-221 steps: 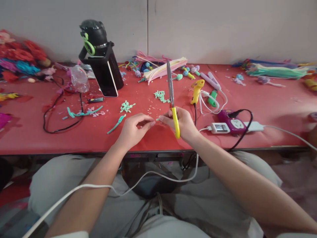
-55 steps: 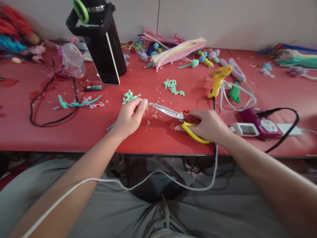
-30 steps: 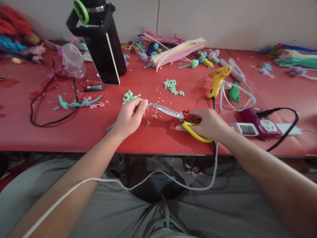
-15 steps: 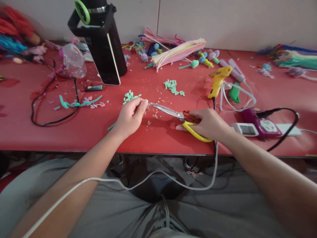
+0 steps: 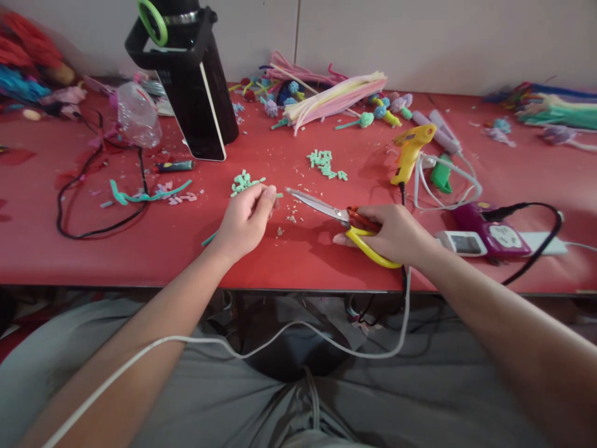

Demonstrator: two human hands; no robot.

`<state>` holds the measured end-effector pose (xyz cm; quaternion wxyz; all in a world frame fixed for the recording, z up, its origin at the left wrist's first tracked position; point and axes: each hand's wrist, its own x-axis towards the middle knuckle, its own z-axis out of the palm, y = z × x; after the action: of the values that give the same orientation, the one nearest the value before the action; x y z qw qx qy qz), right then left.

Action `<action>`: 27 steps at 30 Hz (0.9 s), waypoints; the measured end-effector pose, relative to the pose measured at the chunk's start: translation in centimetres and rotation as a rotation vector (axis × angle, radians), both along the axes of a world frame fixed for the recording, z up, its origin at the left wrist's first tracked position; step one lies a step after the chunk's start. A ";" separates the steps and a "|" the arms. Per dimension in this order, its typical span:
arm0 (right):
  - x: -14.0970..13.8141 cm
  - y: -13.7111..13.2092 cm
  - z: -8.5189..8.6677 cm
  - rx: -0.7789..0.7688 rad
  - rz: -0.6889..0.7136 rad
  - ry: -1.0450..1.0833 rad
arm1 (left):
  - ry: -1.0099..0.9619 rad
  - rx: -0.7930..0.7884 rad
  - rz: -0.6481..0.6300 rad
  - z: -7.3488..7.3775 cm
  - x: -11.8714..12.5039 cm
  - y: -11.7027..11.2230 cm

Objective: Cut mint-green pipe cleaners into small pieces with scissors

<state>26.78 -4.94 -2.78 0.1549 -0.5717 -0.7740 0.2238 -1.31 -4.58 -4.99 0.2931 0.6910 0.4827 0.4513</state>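
Observation:
My left hand (image 5: 245, 219) rests on the red table (image 5: 298, 249), fingers pinched on a short green pipe cleaner piece (image 5: 278, 195) that sticks out from the fingertips. My right hand (image 5: 395, 235) grips the yellow and red handles of the scissors (image 5: 342, 219). The blades lie low over the table and point left toward my left fingertips, with a small gap between tip and green piece. A pile of cut green bits (image 5: 243, 182) lies just beyond my left hand, and another pile (image 5: 325, 163) sits farther back.
A black phone stand (image 5: 193, 93) stands at the back left beside a crumpled plastic bottle (image 5: 137, 115). A yellow glue gun (image 5: 410, 151), a power strip (image 5: 494, 239) and cables lie to the right. Pipe cleaner bundles (image 5: 333, 96) line the back wall.
The scissors have drawn slightly right, away from my left fingertips. Since several seconds ago, the scissors went from upright to lying low, and my view dropped closer to the table.

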 end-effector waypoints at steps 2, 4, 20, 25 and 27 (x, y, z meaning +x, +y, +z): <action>0.0 -0.1 0.0 0.020 0.003 0.002 | -0.011 -0.004 -0.003 -0.3 0.0 0.1; -0.1 -0.2 -0.1 0.019 -0.002 -0.009 | -0.019 -0.005 -0.004 -0.5 0.0 0.2; -0.3 -0.3 -0.5 0.037 -0.027 -0.012 | 0.016 -0.020 -0.025 0.0 0.1 0.0; -0.2 -0.2 -0.7 0.065 -0.032 -0.020 | 0.008 -0.019 -0.022 0.1 0.2 -0.1; -0.3 -0.2 -0.7 0.076 -0.036 -0.026 | 0.003 -0.022 -0.022 0.2 0.2 -0.1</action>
<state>26.53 -5.13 -3.47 0.1706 -0.5821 -0.7734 0.1841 -1.06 -4.69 -4.81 0.3048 0.6938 0.4804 0.4415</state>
